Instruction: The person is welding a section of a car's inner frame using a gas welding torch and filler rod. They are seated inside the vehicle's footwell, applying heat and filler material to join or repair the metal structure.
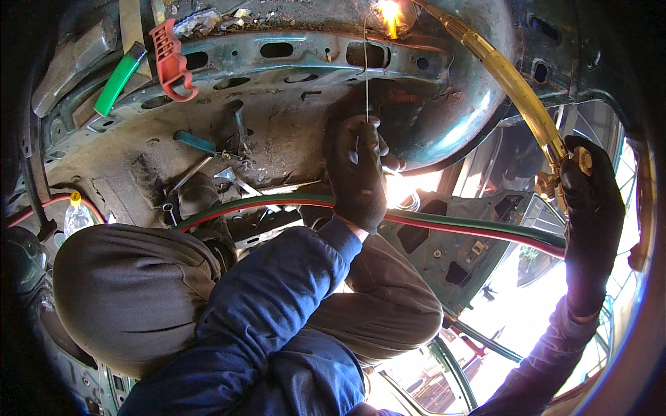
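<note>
My left hand [359,170], in a dark glove, has its fingers closed around a thin metal filler rod [366,76] that points up toward the flame. In my right hand [593,215], also dark-gloved, is a brass gas torch [517,83], gripped near its valve knobs. The torch curves up and to the left. At its tip a bright orange-yellow flame [390,15] burns against the car body panel [298,52], close to the rod's upper end. Glare hides the exact spot where flame and metal meet.
Green and red gas hoses [479,232] cross behind my left wrist. A green lighter [119,80] and a red plastic hook-shaped piece [171,62] lie at upper left. Several hand tools, including a wrench [168,211], rest on the metal floor. A clear bottle [78,216] stands far left.
</note>
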A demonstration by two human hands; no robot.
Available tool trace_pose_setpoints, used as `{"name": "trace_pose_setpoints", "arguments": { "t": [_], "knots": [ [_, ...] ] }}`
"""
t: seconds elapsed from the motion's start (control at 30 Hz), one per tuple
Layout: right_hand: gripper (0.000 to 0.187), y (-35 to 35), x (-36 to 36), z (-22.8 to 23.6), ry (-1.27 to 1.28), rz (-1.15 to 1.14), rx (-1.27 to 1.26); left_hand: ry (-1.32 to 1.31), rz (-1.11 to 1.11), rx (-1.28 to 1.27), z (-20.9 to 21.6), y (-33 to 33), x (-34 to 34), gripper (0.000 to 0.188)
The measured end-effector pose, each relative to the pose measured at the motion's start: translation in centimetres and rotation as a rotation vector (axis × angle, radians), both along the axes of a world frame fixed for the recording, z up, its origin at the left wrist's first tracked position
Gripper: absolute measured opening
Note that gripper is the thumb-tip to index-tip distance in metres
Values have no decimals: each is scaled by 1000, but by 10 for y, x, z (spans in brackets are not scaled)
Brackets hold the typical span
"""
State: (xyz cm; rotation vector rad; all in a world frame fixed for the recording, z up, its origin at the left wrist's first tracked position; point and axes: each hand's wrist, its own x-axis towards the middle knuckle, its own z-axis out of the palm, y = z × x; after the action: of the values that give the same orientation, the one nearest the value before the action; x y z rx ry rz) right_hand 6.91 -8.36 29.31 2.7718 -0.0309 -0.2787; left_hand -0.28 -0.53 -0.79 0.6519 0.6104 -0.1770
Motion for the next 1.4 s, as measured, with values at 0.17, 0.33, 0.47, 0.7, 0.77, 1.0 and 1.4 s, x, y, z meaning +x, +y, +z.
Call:
{"name": "trace_pose_setpoints", "arguments": {
  "t": [0.17, 0.33, 0.47, 0.7, 0.77, 1.0, 1.4],
  "knots": [
    [42, 10, 2, -3, -14, -40, -8, -7, -1, -26, 1, 2, 1, 23],
    [40, 13, 2, -5, -10, -13, -32, -36, 16, -21, 1, 2, 1, 22],
    [36, 7, 2, -2, 25, 26, -37, -41, 19, -24, -1, 1, 1, 24],
    [36, 15, 0, -7, -14, -24, 24, -24, 19, -31, -3, -1, 0, 26],
    [36, 17, 1, -7, -17, -42, 14, -37, 30, -43, -3, -1, -1, 26],
    [39, 11, 1, -5, -12, -14, -23, -17, 23, -29, 1, 1, 0, 26],
    [37, 14, 1, -6, -19, -25, -10, -50, -3, -31, -2, 1, -4, 32]
  ]
}}
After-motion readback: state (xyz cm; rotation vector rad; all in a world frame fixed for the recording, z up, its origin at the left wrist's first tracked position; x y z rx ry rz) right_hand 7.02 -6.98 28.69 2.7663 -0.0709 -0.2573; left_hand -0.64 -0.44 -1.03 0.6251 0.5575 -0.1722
